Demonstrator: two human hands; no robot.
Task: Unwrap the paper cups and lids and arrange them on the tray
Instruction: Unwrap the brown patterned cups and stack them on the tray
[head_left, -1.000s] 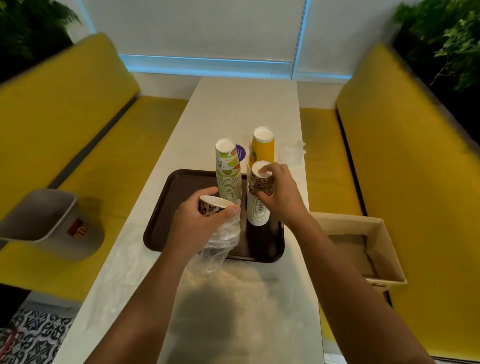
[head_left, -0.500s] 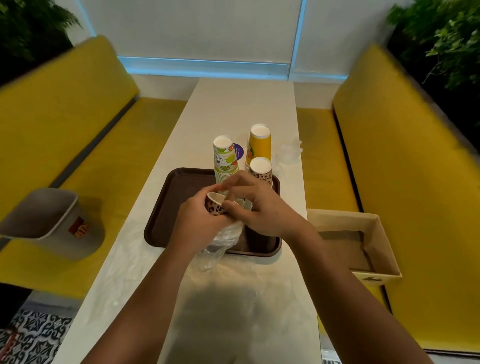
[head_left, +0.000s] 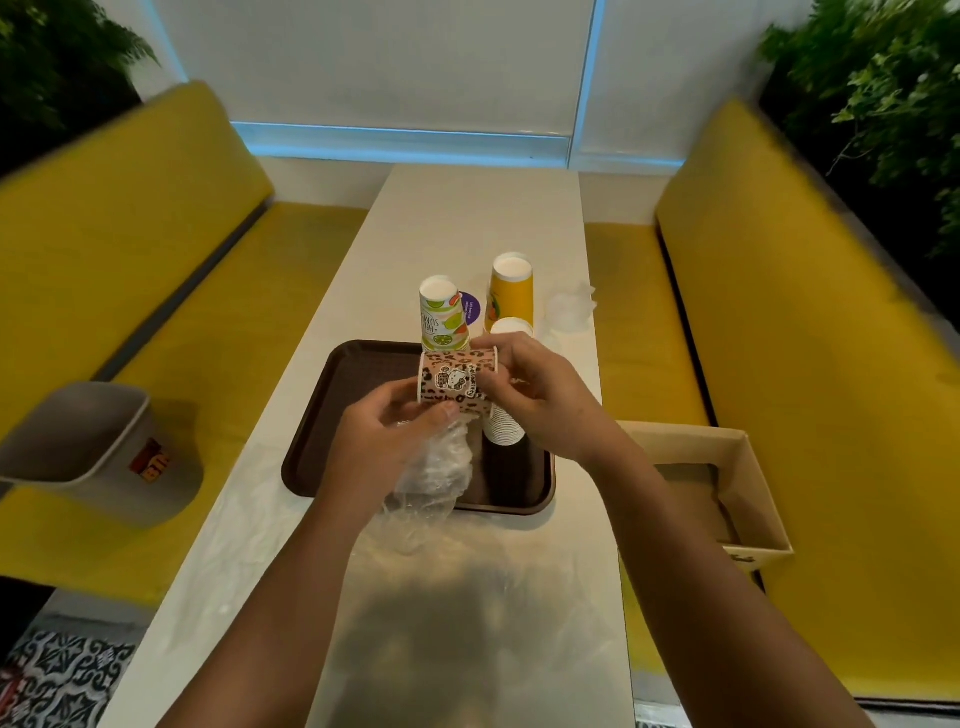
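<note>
- A person's left hand (head_left: 384, 431) and right hand (head_left: 540, 395) both grip a leopard-print cup (head_left: 452, 379), held on its side just above the brown tray (head_left: 322, 447).
- The left hand also clutches a clear plastic wrapper (head_left: 431, 467), which hangs over the tray's near edge.
- Upside-down at the tray's far right end stand a lime-print stack (head_left: 441, 317), a yellow stack (head_left: 511, 291) and a white stack (head_left: 504, 431).
- A cardboard box (head_left: 753, 467) sits on the right-hand bench.

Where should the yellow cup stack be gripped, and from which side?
Wrap its upper sidewall, coming from above right. The yellow cup stack stands inverted, closed base up, so no rim is offered; the lime-print stack flanks its left; left hand and right hand hold the leopard cup in front.
</note>
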